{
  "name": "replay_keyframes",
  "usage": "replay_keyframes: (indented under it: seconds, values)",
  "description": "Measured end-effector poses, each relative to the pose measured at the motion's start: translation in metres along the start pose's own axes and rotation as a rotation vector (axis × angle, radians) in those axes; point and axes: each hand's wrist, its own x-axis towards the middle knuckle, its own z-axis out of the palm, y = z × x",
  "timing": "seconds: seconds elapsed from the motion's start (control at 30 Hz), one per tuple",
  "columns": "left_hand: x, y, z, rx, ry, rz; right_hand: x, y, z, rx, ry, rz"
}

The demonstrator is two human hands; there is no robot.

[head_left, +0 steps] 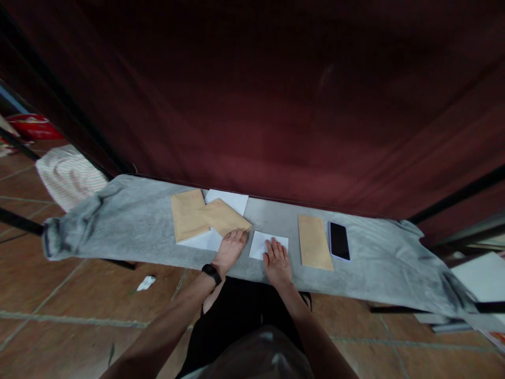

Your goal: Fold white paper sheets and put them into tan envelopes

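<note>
At the far left, on the tiled floor [59,295], a striped cloth [69,176] is seen lying beside the tabletop [130,221], which is covered by a grey sheet, and a small white scrap [146,283] is seen on the tiles below its near edge. On the left half of the tabletop two brown envelopes [188,214] are laid overlapping on top of white sheets [231,200], the right-hand envelope turned at an angle. The left hand [231,247], with a black band [212,273] worn at the wrist, is laid on the near corner of the angled envelope and the white sheet under it; its fingers are loosely curled, and whether anything is pinched cannot be told. Just beside it, a small folded white paper [260,243] is lying flat near the front edge of the tabletop, and it is pressed down by the right hand [277,261], whose fingers are held straight, together and flat on the paper, closed around nothing. Further right, a third brown envelope [314,242] is laid lengthwise, and a dark phone [339,240] is placed just beside it. A dark red curtain [276,105] is hung behind everything.
</note>
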Motion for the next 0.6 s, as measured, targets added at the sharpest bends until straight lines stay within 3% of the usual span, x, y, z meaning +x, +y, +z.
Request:
replay_keyframes:
  seconds: [0.13, 0.27, 0.43, 0.6]
  values:
    - [0.019, -0.017, -0.007, 0.019, 0.014, 0.02, 0.0, 0.0, 0.0, -0.006, 0.004, -0.003]
    - [0.028, -0.026, 0.001, 0.01, -0.017, 0.001, 0.0, 0.0, -0.001, -0.007, 0.008, -0.009]
    - [0.021, -0.028, 0.019, -0.023, -0.04, -0.024, 0.001, -0.001, -0.003, -0.014, -0.007, -0.003]
    - [0.022, -0.023, 0.022, -0.037, -0.031, -0.043, 0.001, 0.0, -0.003, -0.011, -0.005, -0.007]
